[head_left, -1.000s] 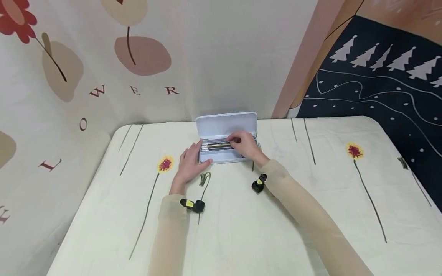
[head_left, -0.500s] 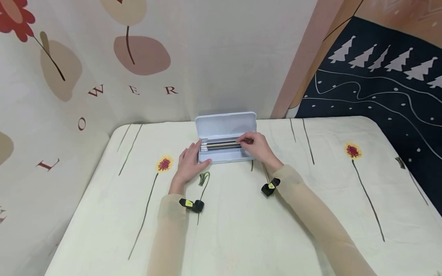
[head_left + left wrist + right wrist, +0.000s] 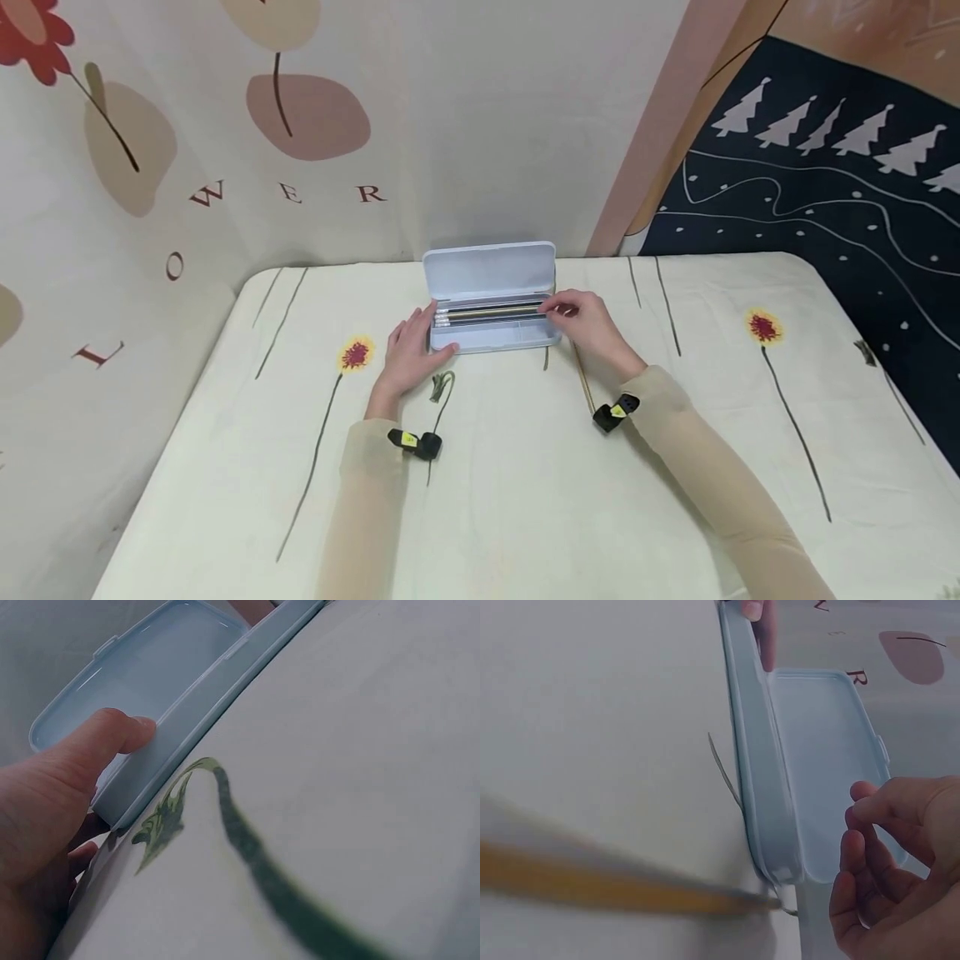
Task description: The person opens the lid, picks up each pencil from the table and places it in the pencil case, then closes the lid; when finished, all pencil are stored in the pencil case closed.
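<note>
An open pencil case, pale blue, lies at the table's far edge with its lid raised. Several pencils lie side by side in it, white erasers to the left. My left hand grips the case's left end. In the left wrist view its thumb rests over the front rim. My right hand is at the case's right end, by the pencils' right tips. In the right wrist view, its thumb and forefinger meet; no object shows between them, and any contact with a pencil is unclear.
A white cloth printed with flowers covers the table. A thin yellow-brown strip lies below my right hand; I cannot tell if it is printed. A fabric wall stands close behind the case, with a dark panel at right.
My right hand has slid rightward along the pencils from about their middle to the case's right end, uncovering more of them. The left hand and the case stay in place.
</note>
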### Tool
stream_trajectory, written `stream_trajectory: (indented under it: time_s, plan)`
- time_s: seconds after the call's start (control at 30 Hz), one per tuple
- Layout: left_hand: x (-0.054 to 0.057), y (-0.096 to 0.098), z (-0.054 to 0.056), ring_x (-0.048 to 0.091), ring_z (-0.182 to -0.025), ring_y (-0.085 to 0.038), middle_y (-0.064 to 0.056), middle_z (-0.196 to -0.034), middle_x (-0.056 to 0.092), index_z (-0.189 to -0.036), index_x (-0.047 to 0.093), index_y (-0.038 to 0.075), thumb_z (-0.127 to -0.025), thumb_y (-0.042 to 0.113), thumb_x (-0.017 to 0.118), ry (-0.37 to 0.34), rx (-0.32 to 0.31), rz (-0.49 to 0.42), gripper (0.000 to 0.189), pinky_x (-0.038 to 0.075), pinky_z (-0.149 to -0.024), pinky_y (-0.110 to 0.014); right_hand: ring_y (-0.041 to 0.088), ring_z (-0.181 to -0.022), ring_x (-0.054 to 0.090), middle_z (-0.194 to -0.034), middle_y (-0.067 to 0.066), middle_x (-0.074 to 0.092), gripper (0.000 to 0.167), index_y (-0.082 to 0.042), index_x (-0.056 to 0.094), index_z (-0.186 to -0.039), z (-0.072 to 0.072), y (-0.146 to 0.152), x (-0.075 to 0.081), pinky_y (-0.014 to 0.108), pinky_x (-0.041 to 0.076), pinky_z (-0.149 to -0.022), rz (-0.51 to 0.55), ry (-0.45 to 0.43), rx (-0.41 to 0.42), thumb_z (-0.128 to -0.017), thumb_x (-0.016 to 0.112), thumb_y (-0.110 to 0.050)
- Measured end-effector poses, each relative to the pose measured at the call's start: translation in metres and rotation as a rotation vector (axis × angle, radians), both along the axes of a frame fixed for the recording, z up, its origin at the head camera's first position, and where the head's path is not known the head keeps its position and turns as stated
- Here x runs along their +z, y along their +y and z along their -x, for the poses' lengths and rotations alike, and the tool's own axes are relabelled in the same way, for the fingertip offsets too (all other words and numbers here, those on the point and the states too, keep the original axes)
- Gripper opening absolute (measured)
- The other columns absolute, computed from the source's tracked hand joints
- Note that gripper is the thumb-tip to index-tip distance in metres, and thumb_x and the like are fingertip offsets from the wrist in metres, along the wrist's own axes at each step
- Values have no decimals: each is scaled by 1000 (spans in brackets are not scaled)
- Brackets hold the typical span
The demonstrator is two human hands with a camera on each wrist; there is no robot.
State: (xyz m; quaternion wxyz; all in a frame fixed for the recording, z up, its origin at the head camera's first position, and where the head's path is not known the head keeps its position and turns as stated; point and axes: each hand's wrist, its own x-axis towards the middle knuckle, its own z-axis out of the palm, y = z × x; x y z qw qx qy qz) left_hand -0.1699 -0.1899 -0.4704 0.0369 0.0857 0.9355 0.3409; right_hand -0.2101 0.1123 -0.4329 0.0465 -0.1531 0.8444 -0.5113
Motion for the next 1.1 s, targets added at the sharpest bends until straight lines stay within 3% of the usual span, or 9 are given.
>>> stream_trajectory:
  time_s: [0.7, 1.1]
  plan:
    - [2, 2, 3, 14, -144, -32, -16, -155, 26, -153, 20, 3, -89, 35, 65, -7, -7, 12, 85, 3, -116, -46, 27, -85, 60, -100, 17, 68, 15, 2, 72, -99, -8, 42, 0, 37, 49, -78, -137, 11, 9, -89, 61, 3]
    - [1, 0, 0, 14, -144, -32, -16, -155, 26, -153, 20, 3, -89, 36, 64, -4, -2, 13, 85, 3, -116, -46, 31, -92, 60, -106, 19, 66, 20, 5, 68, -107, -16, 50, -7, 42, 48, -83, -207, -48, 95, -89, 60, 0]
